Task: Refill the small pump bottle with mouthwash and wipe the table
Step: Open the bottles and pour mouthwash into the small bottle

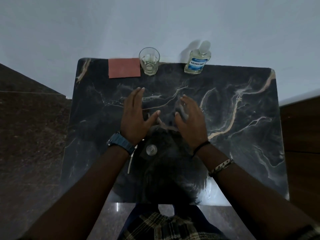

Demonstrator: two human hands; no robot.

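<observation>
While the light is dim, both hands are seen raised over the middle of the dark marbled tabletop [242, 135], the left hand [136, 116] with fingers straight and spread, the right hand [190, 118] with fingers loosely bent; nothing is held. A mouthwash bottle [196, 62] stands at the far edge, right of a clear glass [149, 61] and a reddish cloth [124, 68]. Near the front edge, between the wrists, a small clear round cap [151, 149] is faintly made out; whatever lies beneath it is lost in shadow.
</observation>
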